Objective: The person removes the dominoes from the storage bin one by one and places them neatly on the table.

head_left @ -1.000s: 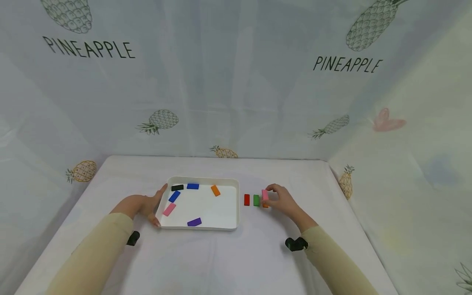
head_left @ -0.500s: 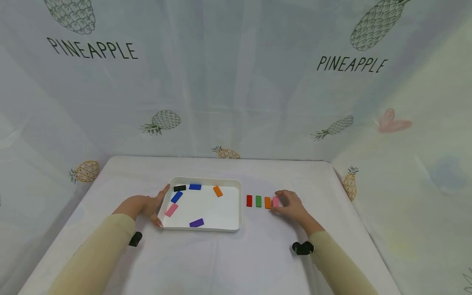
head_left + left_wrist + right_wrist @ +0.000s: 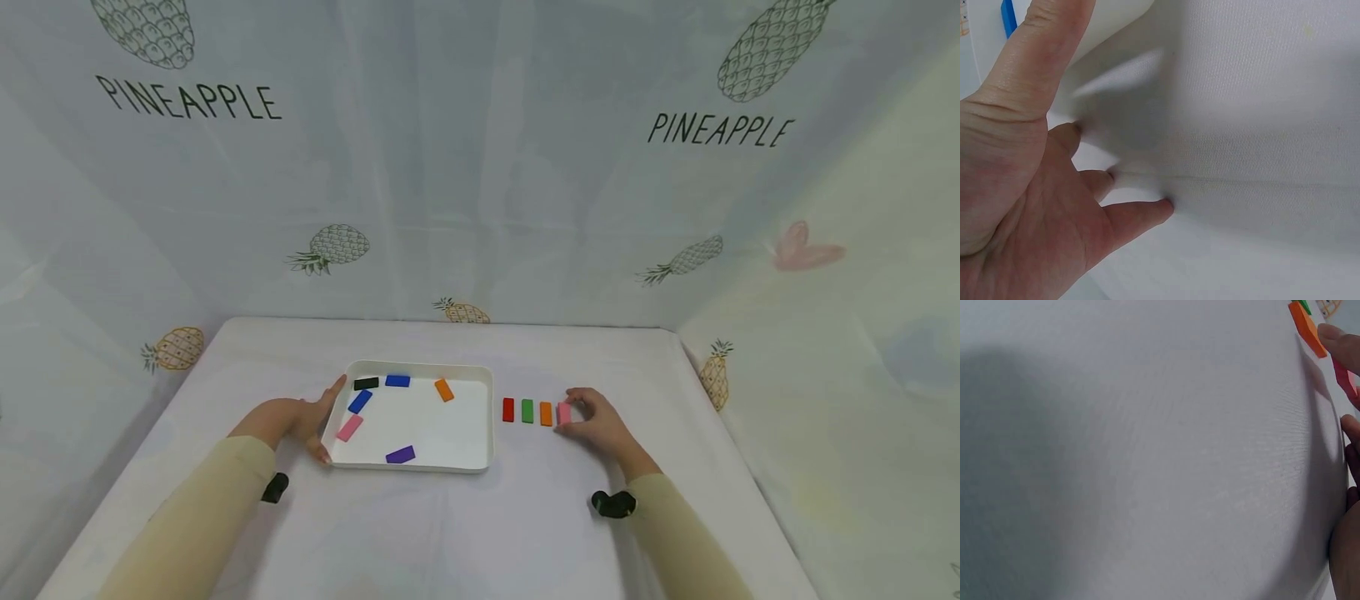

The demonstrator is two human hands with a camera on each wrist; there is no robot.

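On the cloth in the head view, "PINEAPPLE" stands in dark capitals at the upper left. A second "PINEAPPLE", also in dark capitals, stands at the upper right.

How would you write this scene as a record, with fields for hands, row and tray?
Left hand: spread at left end of white tray
Right hand: pinches pink block
Row, left to right: red block, green block, orange block, the pink block
In tray: black block, two blue blocks, purple block, second pink block, second orange block
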